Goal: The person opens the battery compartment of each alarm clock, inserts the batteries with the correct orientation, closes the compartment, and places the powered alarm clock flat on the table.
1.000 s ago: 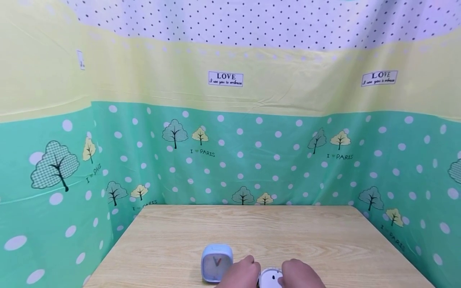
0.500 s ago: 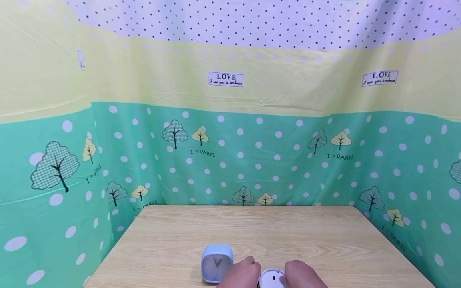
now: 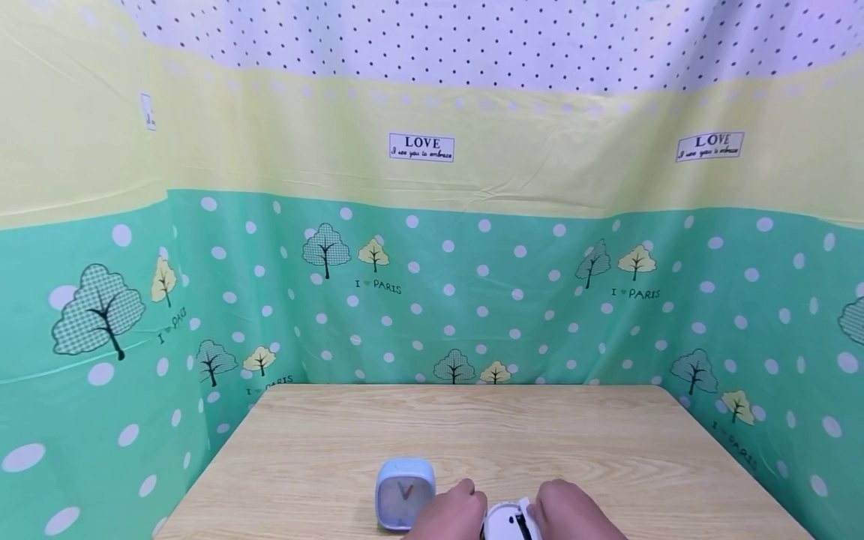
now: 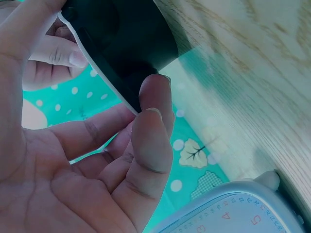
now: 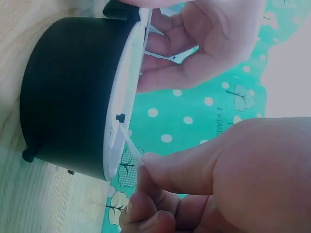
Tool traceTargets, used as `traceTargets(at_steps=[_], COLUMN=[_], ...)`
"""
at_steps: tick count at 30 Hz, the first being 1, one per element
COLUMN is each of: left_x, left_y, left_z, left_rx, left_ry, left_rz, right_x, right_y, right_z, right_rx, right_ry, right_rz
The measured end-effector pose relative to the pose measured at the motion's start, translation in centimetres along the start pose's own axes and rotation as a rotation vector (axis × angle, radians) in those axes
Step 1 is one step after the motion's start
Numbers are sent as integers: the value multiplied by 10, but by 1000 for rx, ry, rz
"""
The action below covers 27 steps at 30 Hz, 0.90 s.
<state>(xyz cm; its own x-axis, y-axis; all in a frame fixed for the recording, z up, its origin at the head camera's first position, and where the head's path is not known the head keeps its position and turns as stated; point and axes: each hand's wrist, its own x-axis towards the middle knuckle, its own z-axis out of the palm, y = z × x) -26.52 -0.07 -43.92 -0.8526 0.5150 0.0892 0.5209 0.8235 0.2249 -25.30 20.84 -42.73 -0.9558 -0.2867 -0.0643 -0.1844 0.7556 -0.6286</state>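
A round, black-cased clock point(image 5: 68, 92) stands on the table with its white back point(image 3: 498, 521) towards me. My left hand point(image 3: 451, 516) grips it by the rim; in the left wrist view the fingertips point(image 4: 154, 94) and thumb lie at the edge of the black case point(image 4: 121, 43). Thumb and forefinger of my right hand point(image 5: 233, 179) pinch a thin white battery cover point(image 5: 132, 145), which tilts away from the back. A dark slot point(image 3: 523, 526) shows beside this cover in the head view. The clock's front is hidden.
A light blue square alarm clock point(image 3: 405, 495) stands just left of my left hand on the wooden table point(image 3: 324, 427). Green dotted curtains point(image 3: 398, 330) hang round the table's far and side edges.
The white battery cover has swung up from the clock's back, and a dark slot has come into view. My right hand has shifted slightly right; my left hand keeps its hold.
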Motion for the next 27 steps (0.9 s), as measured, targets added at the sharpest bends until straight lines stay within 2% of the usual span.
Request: traceTargets(at_steps=[3, 13, 18, 27], left_x=[1, 2, 1, 0], left_y=[0, 0, -1, -3], left_z=[0, -2, -4, -5], left_rx=[-9, -12, -36, -8], left_ry=[-15, -65, -92, -70], left_rz=[-2, -20, -34, 2], right_x=[0, 0, 0, 8], right_y=[1, 3, 7, 19], right_z=[-2, -9, -8, -6], right_rx=[22, -23, -29, -50], right_ry=[2, 30, 48, 9], right_rz=[38, 161, 155, 167])
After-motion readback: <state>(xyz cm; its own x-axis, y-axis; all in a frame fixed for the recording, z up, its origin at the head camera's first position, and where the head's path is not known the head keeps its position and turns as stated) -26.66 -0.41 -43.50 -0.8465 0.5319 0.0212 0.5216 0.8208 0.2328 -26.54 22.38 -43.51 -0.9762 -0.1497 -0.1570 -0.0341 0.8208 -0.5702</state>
